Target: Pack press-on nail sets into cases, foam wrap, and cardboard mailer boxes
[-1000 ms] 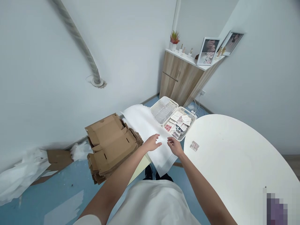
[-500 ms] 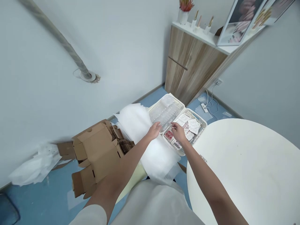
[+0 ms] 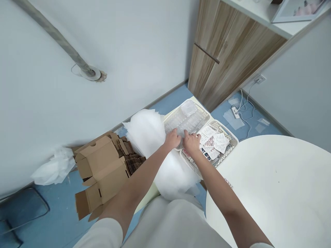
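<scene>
My left hand (image 3: 172,138) and my right hand (image 3: 190,141) are side by side at the near edge of a white basket (image 3: 201,109) filled with clear plastic trays (image 3: 190,119). The fingers of both hands curl onto the nearest clear tray. Right of it stands a second white basket (image 3: 230,144) holding several blister packs and cards (image 3: 216,141). A stack of white foam sheets (image 3: 152,137) lies under and left of my left forearm.
A pile of flat cardboard boxes (image 3: 103,172) sits at the left. A round white table (image 3: 274,186) fills the right. A wooden cabinet (image 3: 227,51) stands against the far wall, with a power strip and cable (image 3: 239,110) on the blue floor.
Both hands have reached forward from over the foam sheets to the basket of clear trays and closed on a tray. The view has tilted down and moved closer.
</scene>
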`<state>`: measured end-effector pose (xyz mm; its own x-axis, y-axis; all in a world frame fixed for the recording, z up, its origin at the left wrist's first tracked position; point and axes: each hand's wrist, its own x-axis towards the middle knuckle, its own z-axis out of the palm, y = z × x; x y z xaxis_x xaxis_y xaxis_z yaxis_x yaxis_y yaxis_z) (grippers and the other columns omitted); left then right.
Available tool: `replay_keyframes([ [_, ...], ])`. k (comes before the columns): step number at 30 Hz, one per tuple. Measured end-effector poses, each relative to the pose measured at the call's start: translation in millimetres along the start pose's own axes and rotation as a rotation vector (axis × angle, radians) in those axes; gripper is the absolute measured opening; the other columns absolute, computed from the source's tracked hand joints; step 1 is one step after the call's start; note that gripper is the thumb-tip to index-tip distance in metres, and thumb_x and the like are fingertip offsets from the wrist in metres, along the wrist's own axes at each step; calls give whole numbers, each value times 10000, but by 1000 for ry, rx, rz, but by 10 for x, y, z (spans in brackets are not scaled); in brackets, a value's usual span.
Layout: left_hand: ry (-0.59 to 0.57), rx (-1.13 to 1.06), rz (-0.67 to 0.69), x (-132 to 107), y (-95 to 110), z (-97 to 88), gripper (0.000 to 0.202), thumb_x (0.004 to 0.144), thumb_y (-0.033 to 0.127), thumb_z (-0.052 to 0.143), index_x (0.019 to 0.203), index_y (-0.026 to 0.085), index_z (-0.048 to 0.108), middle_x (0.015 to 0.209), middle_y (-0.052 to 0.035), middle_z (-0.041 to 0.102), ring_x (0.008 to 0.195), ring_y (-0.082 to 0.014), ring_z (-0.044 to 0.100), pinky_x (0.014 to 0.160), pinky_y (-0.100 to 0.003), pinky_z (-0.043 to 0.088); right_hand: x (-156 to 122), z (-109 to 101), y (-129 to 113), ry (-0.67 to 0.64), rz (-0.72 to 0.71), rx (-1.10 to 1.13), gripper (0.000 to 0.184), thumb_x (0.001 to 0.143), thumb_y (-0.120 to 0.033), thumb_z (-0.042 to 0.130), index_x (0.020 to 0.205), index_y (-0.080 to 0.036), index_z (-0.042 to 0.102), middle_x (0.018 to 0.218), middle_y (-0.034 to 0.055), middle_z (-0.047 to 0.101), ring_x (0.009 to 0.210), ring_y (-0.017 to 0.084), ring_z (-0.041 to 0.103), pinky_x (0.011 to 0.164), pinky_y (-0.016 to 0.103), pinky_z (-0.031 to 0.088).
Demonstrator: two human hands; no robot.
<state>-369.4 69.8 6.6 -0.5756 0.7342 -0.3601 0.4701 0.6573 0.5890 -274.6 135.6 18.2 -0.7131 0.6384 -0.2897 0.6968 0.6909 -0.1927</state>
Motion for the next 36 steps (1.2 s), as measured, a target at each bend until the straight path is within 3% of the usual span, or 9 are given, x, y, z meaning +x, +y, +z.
replay_keyframes([
  [4,38,-38,2,47,3,-35,434,725,172,443,1156,125,455,1145,-125,534,1092,-242,463,940,-356,315,22,-45,105,14,-1,130,342,797,-263,403,1127,-191,453,861,109,640,943,261,498,847,441,198],
  [8,142,-253,18,261,75,-149,429,743,209,452,1171,179,445,1175,-80,514,1055,-213,490,917,-336,344,298,-181,343,233,22,389,378,785,-307,382,1135,-181,446,1098,122,538,1040,258,453,878,440,273],
  [10,119,-433,13,437,150,-191,479,753,235,458,1226,192,395,1246,-74,458,1101,-208,459,926,-323,338,526,-255,457,322,-48,524,497,738,-320,442,1204,-162,373,1230,127,433,1149,253,367,937,420,270],
  [13,50,-718,-59,686,274,-213,541,775,255,427,1298,217,292,1331,-50,366,1197,-197,365,949,-320,314,849,-313,562,272,-106,715,680,663,-315,520,1279,-186,262,1356,98,280,1239,261,254,988,438,241],
  [18,-36,-983,-102,782,356,-212,569,774,259,416,1319,250,253,1400,-9,243,1258,-174,266,998,-315,246,1005,-256,597,157,-55,976,739,636,-261,538,1299,-223,213,1354,89,292,1195,252,343,939,449,322],
  [22,-11,-1065,-101,601,332,-241,584,763,248,433,1317,262,249,1391,-6,267,1269,-164,241,1009,-320,223,827,-177,581,212,-17,1096,676,635,-242,545,1255,-235,276,1259,90,412,1163,223,387,938,440,325],
  [27,63,-1063,-62,290,335,-294,522,791,208,390,1298,227,266,1337,-40,368,1225,-158,330,944,-298,321,438,-154,483,312,34,1282,579,666,-287,552,1196,-245,323,1150,76,468,1061,182,474,891,395,384],
  [31,110,-971,-14,-20,329,-314,484,810,203,394,1281,194,282,1275,-81,447,1150,-168,432,891,-300,378,5,-200,345,389,83,1377,548,677,-325,567,1171,-240,346,1121,67,469,966,161,521,821,355,437],
  [36,126,-1001,38,-593,253,-246,486,766,292,517,1208,169,357,1125,-118,555,1003,-174,544,809,-302,434,-668,-183,185,489,214,1464,533,644,-340,608,1122,-259,385,1092,39,464,751,108,557,687,314,486],
])
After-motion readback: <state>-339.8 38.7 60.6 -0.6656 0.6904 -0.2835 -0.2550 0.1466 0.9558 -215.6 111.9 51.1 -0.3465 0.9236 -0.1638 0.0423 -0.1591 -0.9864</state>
